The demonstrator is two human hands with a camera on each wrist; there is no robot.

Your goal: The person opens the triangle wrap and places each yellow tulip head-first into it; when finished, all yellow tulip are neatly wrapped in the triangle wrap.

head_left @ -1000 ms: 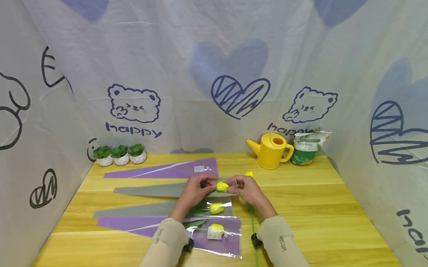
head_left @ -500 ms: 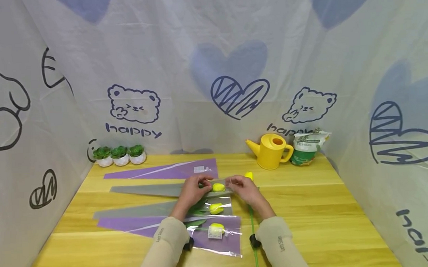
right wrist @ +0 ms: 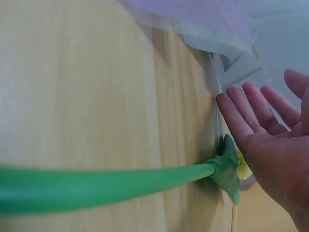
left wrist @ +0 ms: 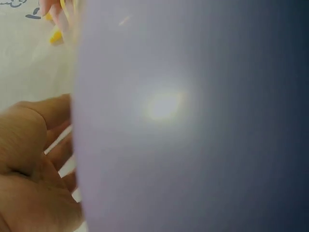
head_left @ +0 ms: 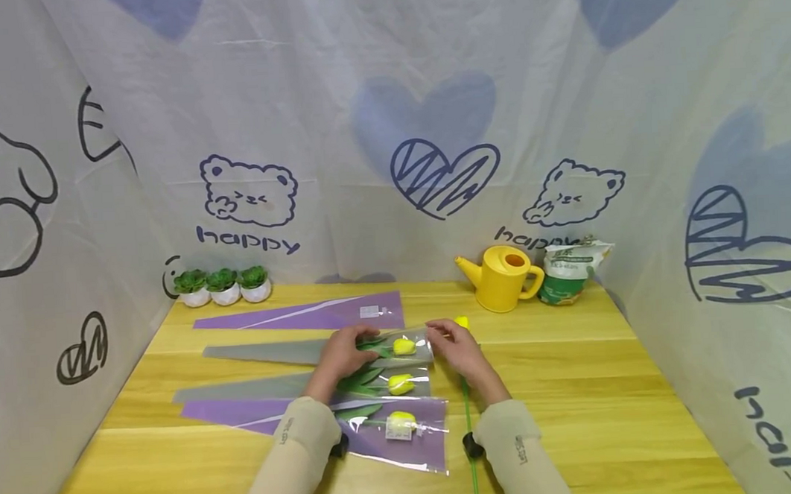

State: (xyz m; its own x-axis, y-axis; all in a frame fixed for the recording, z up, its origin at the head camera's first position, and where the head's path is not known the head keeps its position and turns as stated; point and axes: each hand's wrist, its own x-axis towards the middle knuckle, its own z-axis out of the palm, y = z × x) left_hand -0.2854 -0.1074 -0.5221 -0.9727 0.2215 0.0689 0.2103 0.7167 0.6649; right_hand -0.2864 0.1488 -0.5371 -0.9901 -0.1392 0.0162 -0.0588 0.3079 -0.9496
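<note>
A yellow tulip (head_left: 404,346) lies inside a grey cellophane sleeve (head_left: 260,352) at mid-table. Over that sleeve, left of the bloom, spreads my left hand (head_left: 345,352), thumb and forefinger apart; whether it touches is unclear. In the left wrist view a blurred sheet (left wrist: 164,159) hides part of its loosely bent fingers. My right hand (head_left: 460,348) is beside the sleeve's wide end, its fingers (right wrist: 260,106) nearly straight and holding nothing. Beneath it a loose tulip (head_left: 462,322) lies lengthwise, its green stem (right wrist: 106,186) crossing the right wrist view.
Nearer me lie a second grey sleeve (head_left: 242,389) and a purple sleeve (head_left: 426,450), each with a tulip. Another purple sleeve (head_left: 318,314) lies farther back. Along the rear stand potted succulents (head_left: 223,287), a yellow watering can (head_left: 500,282) and a green-white bag (head_left: 565,275).
My left hand has slid left from the bloom, uncovering leaves. The right hand has let go of the sleeve's end and drawn slightly right. The sleeve has settled flatter.
</note>
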